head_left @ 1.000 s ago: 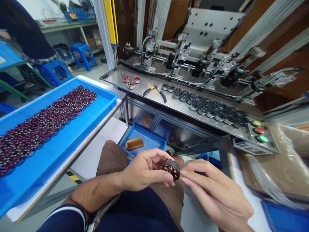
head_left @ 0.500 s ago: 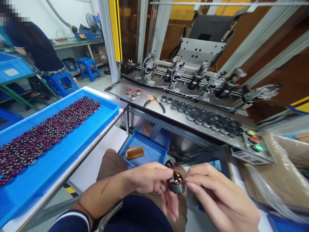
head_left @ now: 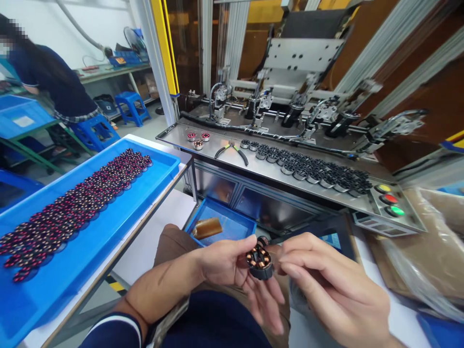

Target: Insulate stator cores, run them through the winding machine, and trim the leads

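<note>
My left hand holds a motor stator between thumb and fingers, over my lap. The stator is a dark ring with copper windings facing up. Close to its right side, my right hand has thumb and forefinger pinched together on what looks like a thin wire end from the stator; the wire itself is hardly visible. On the metal bench ahead lie pliers with black and green handles. Bare black stators stand in rows to their right, and a few wound stators with red and copper coils to their left.
A long blue tray on the left table bears many wound stators. Behind the bench stands a winding machine; push buttons are at right. A blue bin with a brown roll sits below. Another person sits at far left.
The stator in my left hand has tipped so its coil face shows more, and sits slightly higher. My left fingers have spread below it. The view has shifted a little.
</note>
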`<state>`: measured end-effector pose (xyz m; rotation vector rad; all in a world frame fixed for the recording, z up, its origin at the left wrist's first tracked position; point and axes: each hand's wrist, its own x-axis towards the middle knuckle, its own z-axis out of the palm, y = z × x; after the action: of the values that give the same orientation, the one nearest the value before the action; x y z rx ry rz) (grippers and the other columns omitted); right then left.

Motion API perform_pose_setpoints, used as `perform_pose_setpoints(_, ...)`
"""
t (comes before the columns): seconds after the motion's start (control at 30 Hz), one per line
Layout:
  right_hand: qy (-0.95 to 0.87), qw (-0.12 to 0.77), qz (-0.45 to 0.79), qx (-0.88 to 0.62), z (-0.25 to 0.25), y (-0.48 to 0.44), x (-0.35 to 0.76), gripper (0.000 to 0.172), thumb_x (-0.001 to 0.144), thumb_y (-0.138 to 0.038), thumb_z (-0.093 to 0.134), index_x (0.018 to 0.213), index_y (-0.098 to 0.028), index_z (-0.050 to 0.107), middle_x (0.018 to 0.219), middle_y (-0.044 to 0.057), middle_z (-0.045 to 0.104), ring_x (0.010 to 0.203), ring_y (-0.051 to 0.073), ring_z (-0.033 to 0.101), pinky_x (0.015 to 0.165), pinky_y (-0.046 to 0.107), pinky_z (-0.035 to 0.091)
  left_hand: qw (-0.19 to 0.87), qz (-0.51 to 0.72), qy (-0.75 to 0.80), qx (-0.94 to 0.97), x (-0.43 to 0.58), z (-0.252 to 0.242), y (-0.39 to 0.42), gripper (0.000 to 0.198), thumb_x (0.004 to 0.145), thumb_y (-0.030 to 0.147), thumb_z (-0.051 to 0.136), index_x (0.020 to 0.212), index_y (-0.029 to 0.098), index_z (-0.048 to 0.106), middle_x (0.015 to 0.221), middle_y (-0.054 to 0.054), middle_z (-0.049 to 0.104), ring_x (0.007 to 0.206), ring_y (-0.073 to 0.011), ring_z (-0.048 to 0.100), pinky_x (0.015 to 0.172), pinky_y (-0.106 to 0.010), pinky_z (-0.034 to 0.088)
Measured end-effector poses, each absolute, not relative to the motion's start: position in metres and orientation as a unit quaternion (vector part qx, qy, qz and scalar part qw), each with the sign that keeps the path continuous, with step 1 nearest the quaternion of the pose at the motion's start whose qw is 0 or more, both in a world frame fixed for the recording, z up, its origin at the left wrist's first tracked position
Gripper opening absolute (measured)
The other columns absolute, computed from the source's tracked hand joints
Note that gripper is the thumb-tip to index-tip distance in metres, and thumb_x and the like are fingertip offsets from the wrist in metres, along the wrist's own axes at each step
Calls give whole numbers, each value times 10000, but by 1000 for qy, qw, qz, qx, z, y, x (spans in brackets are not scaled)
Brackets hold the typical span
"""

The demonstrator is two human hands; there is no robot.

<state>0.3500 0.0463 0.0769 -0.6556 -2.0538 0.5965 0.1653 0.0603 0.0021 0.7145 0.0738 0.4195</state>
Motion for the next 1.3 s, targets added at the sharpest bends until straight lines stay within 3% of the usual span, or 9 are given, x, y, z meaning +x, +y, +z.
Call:
perform_pose_setpoints(0.07,-826,439,230,-267,78,46,352,224,868,0,553,924,-190,657,785,30,677,702,121,647,608,204,553,914,168,16,369,164,0,60,775,799,791,473,954,66,700,695,-119,708,669,-269,724,583,-342,563)
perform_pose_setpoints(0.2,-809,450,206,-317,79,42,351,190,881,-21,579,876,-191,664,761,24,674,686,116,640,606,202,540,852,353,104,374,163,3,48,495,826,482,707,1190,157,626,867,-86,713,695,-200,730,589,-263,567)
perform_pose_setpoints(0.33,-792,459,212,-342,77,41,350,184,896,-45,572,817,-186,659,714,30,644,639,127,616,570,230,532,753,531,128,367,164,10,41,411,658,162,874,1004,238,664,1019,-15,692,987,-190,707,831,-271,559)
perform_pose_setpoints(0.43,-801,458,232,-309,75,43,350,181,889,-35,567,836,-184,655,733,46,661,668,145,633,588,250,555,759,541,135,337,165,11,47,406,668,334,878,999,245,659,985,-17,714,1104,-230,664,940,-338,520)
perform_pose_setpoints(0.6,-813,450,261,-263,73,47,350,230,867,1,551,926,-197,652,758,41,682,709,151,659,613,251,578,908,213,89,349,166,4,61,736,773,798,507,895,94,683,757,-143,726,764,-300,727,645,-375,568)
perform_pose_setpoints(0.8,-789,479,219,-315,73,48,351,186,873,-41,580,821,-198,666,723,42,670,635,149,642,547,251,540,854,322,117,391,165,1,53,484,827,479,707,1194,194,571,887,-63,721,670,-190,733,569,-256,558)
perform_pose_setpoints(0.93,-777,488,207,-340,72,48,350,180,887,-60,581,797,-189,669,697,29,646,613,132,618,539,236,516,740,491,178,425,170,1,46,465,733,283,833,1117,251,572,1095,-41,661,842,-170,717,685,-256,572)
perform_pose_setpoints(1.1,-781,493,224,-312,70,49,348,189,889,-56,578,793,-193,666,682,27,656,628,144,627,560,250,525,687,556,198,425,174,3,46,545,602,277,920,1058,216,629,1067,-42,658,986,-191,671,859,-293,548)
perform_pose_setpoints(1.3,-782,504,229,-287,70,50,348,194,883,-43,579,841,-200,685,711,38,683,649,157,646,565,264,547,726,508,189,423,172,5,47,344,745,338,823,1014,191,668,1002,-50,689,727,-134,678,635,-242,551)
